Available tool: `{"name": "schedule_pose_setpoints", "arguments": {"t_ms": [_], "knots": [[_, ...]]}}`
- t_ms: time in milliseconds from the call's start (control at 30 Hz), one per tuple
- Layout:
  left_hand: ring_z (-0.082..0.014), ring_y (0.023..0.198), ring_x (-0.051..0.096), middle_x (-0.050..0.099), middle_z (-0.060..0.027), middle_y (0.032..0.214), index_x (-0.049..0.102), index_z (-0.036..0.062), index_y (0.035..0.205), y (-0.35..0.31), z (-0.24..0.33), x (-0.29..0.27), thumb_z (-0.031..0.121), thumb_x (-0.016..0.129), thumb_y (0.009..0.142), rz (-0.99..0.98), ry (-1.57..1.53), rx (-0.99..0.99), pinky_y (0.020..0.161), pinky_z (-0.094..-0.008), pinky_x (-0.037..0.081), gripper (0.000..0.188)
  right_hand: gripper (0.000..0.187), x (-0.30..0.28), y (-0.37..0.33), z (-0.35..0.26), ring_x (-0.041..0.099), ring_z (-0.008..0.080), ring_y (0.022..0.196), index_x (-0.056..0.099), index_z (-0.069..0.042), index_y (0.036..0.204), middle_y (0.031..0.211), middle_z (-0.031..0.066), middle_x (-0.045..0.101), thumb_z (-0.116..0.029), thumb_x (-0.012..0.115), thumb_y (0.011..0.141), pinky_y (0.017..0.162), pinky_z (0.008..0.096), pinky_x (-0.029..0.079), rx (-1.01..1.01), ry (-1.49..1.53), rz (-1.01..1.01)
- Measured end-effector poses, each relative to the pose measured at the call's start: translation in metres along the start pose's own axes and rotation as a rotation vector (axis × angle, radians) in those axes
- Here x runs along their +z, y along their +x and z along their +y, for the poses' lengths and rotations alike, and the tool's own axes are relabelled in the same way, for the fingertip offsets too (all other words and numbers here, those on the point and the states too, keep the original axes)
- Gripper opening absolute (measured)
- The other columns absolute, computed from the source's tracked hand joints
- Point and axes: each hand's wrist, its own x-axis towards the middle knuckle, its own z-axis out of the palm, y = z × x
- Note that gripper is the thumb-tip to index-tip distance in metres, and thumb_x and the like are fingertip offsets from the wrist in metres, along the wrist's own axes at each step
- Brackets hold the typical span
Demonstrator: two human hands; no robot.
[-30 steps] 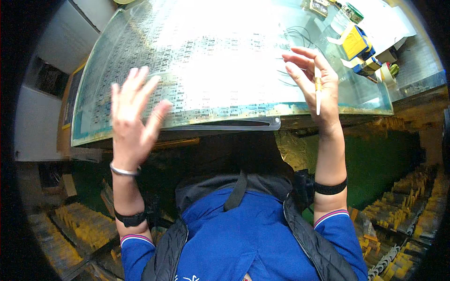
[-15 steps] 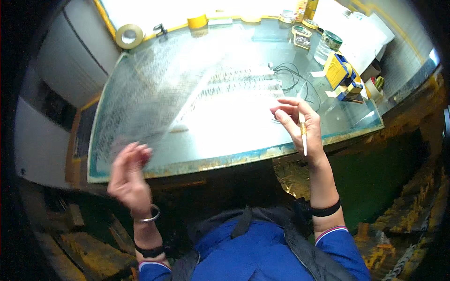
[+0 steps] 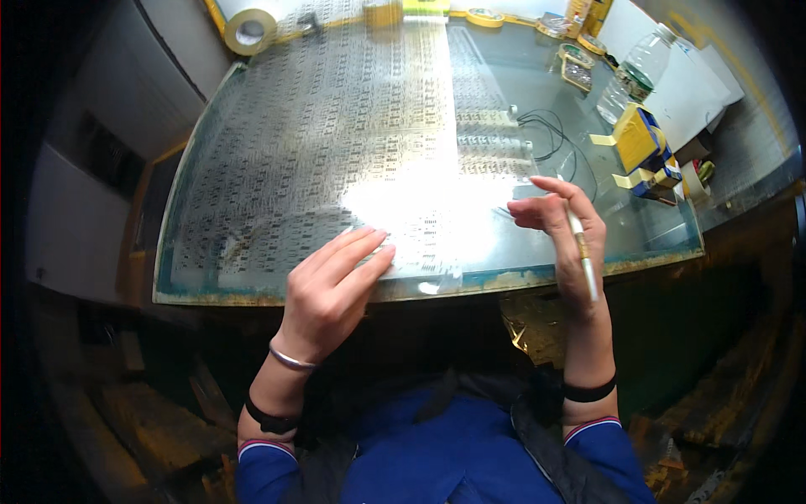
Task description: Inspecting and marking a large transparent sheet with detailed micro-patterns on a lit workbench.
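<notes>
A large see-through film sheet (image 3: 311,134), printed with rows of small dark marks, covers the left and middle of the glass tabletop (image 3: 537,267). My left hand (image 3: 332,286) rests on its near edge, fingers stretched out and holding nothing. To the right, my right hand (image 3: 579,231) hovers over the glass with thumb and fingertips bent forward. A slim white pen-like tool (image 3: 581,246) with a gold band is tucked in that hand, one end pointing back toward the wrist. Strong glare hides part of the film's print near its right edge.
Thin black cable (image 3: 546,139) lies coiled right of the film. Beyond it stand a blue-and-yellow tape dispenser (image 3: 638,143), a clear plastic bottle (image 3: 636,76) and a small box (image 3: 576,71). Tape rolls (image 3: 250,32) line the far edge.
The film sheet, blurred and slanting before, now lies straighter and reaches the front edge. My left hand has moved right onto it. My right hand shifted slightly right, still holding the tool.
</notes>
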Motion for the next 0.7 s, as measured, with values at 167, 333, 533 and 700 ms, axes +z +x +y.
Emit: {"name": "schedule_pose_setpoints", "arguments": {"t_ms": [167,333,533,700], "knots": [[-0.0342,0.127,0.045,0.051,-0.0162,0.134,0.059,0.0051,0.122,0.006,0.006,-0.001,0.036,0.065,0.082,-0.236,-0.022,-0.159,0.107,-0.0491,0.033,0.051,0.070,0.002,-0.001,-0.004,0.063,0.0164,0.084,0.041,0.004,0.131,0.095,0.0139,0.065,-0.056,0.038,0.095,0.072,0.0273,0.051,0.043,0.084,-0.131],[-0.0331,0.127,0.046,0.051,-0.0153,0.134,0.059,0.0073,0.123,0.006,0.000,0.001,0.036,0.066,0.082,-0.244,-0.003,-0.172,0.107,-0.0494,0.033,0.050,0.045,0.016,-0.002,-0.011,0.058,0.0114,0.084,0.052,0.004,0.124,0.097,0.0106,0.061,-0.032,0.049,0.098,0.071,0.0238,0.047,0.202,0.135,-0.324],[-0.0328,0.125,0.049,0.055,-0.0148,0.131,0.063,0.0084,0.118,0.006,-0.004,0.004,0.023,0.067,0.082,-0.206,-0.043,-0.184,0.105,-0.0489,0.035,0.038,0.012,0.026,0.012,-0.011,0.059,0.0065,0.065,0.065,0.004,0.093,0.072,0.0025,0.064,-0.007,0.065,0.087,0.056,0.0203,0.047,0.311,-0.001,-0.356],[-0.0316,0.123,0.051,0.057,-0.0141,0.128,0.066,0.0084,0.112,0.007,-0.004,0.005,0.017,0.067,0.083,-0.155,-0.056,-0.222,0.104,-0.0486,0.036,0.030,0.014,0.029,0.012,-0.012,0.061,0.0072,0.060,0.063,0.002,0.081,0.070,0.0058,0.065,-0.011,0.067,0.086,0.050,0.0197,0.048,0.354,0.027,-0.302]]}}
